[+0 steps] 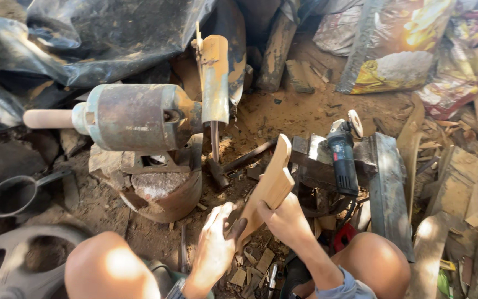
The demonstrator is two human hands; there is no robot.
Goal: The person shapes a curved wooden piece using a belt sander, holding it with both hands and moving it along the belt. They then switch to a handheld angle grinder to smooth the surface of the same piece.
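I hold a flat, shaped piece of pale wood upright between my knees. My right hand grips its lower right edge. My left hand rests flat against its lower left side, fingers stretched out and thumb on the wood. The top of the piece points toward a blue angle grinder lying on a metal block just beyond it.
A rusty motor with a guarded grinding wheel sits on a stump at left. A hammer lies on the dirt. A black ladle is at far left, printed sacks at back right, wood chips below.
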